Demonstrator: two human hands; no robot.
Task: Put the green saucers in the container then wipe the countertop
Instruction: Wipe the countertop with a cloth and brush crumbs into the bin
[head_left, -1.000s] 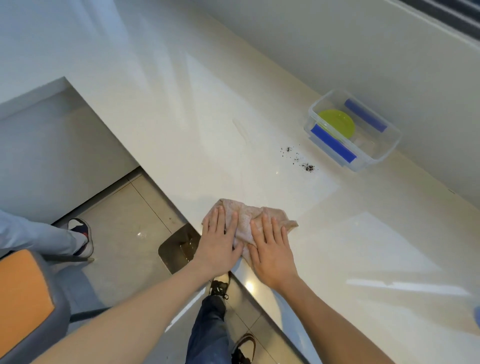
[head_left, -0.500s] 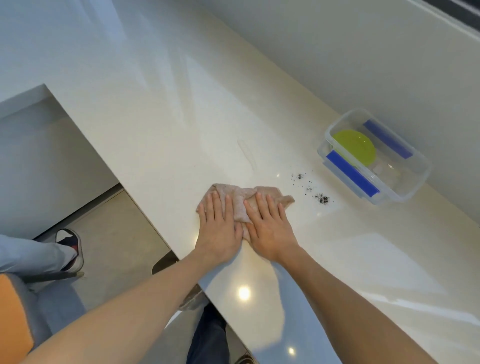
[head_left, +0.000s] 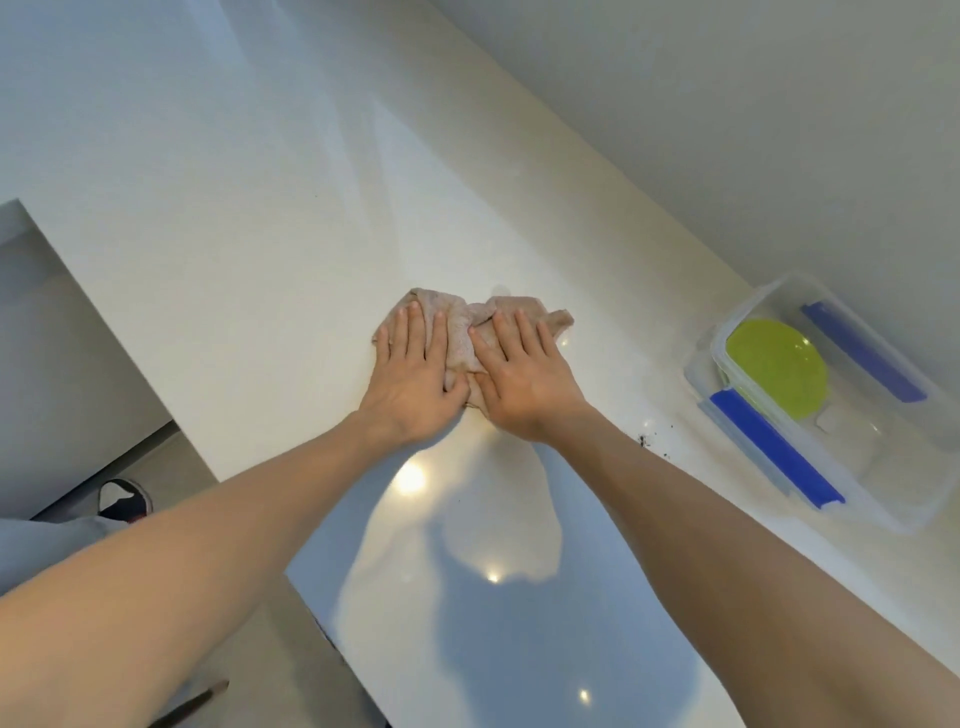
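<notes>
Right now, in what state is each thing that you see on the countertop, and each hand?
Left hand: flat, pressing the cloth.
Right hand: flat, pressing the cloth.
Cloth: crumpled, under both hands.
Container: open, no lid on it.
Green saucer: inside the container.
Dark crumbs: not yet wiped.
Countertop: glossy.

Cloth (head_left: 470, 332) farther from edge (hands too)

Your green saucers (head_left: 776, 367) lie stacked, tilted against the wall, inside the clear container (head_left: 883, 499) with blue clips at 3 o'clock. The crumpled beige cloth (head_left: 462, 332) lies flat mid-worktop (head_left: 234, 218), dark crumbs (head_left: 645, 440) between them.
</notes>
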